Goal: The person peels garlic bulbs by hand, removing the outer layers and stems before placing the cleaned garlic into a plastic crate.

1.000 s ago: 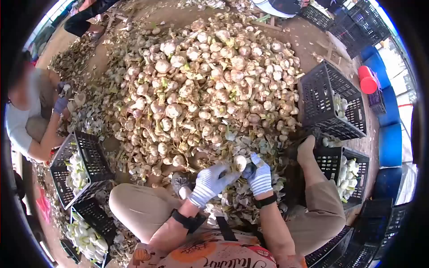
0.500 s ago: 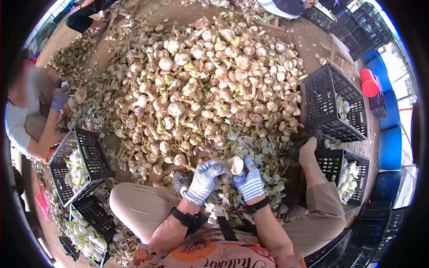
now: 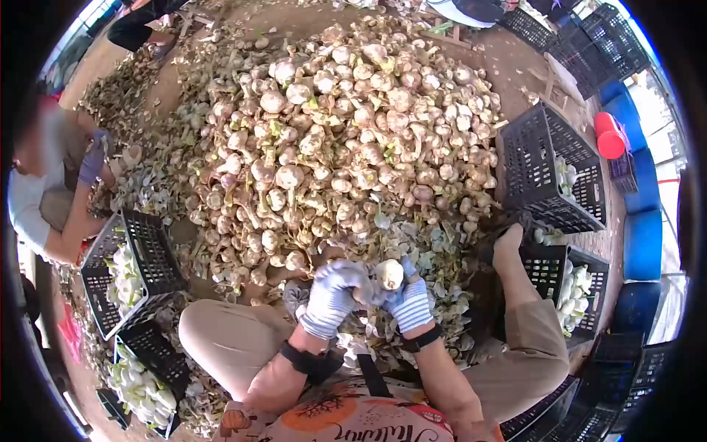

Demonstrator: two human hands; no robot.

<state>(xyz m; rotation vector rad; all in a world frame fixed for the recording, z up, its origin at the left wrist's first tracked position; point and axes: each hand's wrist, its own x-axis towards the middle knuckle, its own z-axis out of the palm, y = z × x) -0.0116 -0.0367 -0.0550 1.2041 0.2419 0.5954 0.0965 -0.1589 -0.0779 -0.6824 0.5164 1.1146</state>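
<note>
A whitish garlic bulb (image 3: 389, 275) is gripped by my right hand (image 3: 409, 300), in a blue-and-white striped glove, with the thumb up along its side. My left hand (image 3: 333, 296), gloved alike, is closed just left of the bulb; its fingertips are smeared, and whatever they pinch is hidden. Both hands are over a litter of loose garlic skins (image 3: 434, 254) between my legs. Just beyond them rises a large heap of unpeeled garlic bulbs (image 3: 331, 147) with dry stems.
Black crates with white garlic stand at left (image 3: 155, 254), lower left (image 3: 158, 361), right (image 3: 534, 166) and lower right (image 3: 545, 269). A co-worker (image 3: 51, 184) sits at left. Blue barrels (image 3: 642, 247) and a red container (image 3: 608, 135) line the right side.
My left hand has curled in and shifted slightly left, off the bulb's side. The bulb has turned a little in my right hand and looks whiter. The co-worker's hands have moved.
</note>
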